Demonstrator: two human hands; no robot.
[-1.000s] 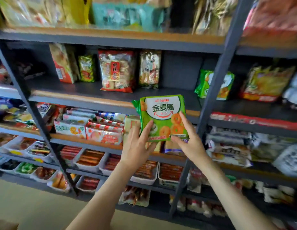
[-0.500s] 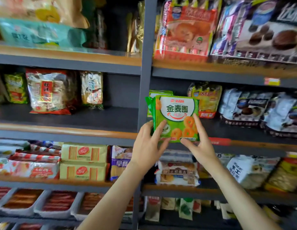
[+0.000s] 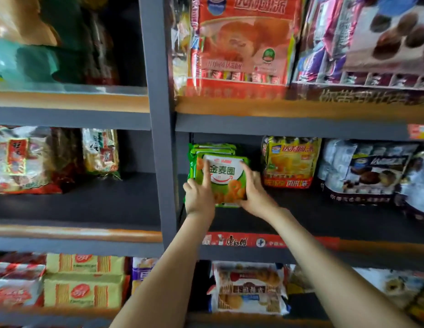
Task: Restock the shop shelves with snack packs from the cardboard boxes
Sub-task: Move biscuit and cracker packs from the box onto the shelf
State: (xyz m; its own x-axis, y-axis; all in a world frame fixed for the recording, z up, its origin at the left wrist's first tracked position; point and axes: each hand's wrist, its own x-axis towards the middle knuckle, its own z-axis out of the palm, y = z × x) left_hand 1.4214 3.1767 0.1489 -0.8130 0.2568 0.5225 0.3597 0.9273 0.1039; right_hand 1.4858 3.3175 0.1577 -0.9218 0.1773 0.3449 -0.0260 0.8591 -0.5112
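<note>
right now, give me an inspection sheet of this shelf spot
surface: dark shelf board, partly bare
job's things: green pack upright, just in front of matching packs; no cardboard box in view
clutter: yellow pack to the right, not touching the green pack
grippers: left hand and right hand hold the green pack by its sides
cables: nothing seen
surroundings: grey post at left; stocked shelves above and below

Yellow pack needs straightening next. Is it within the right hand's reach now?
Probably yes: the yellow pack stands beside the right hand, same shelf, nothing between, though that hand holds the green pack.
</note>
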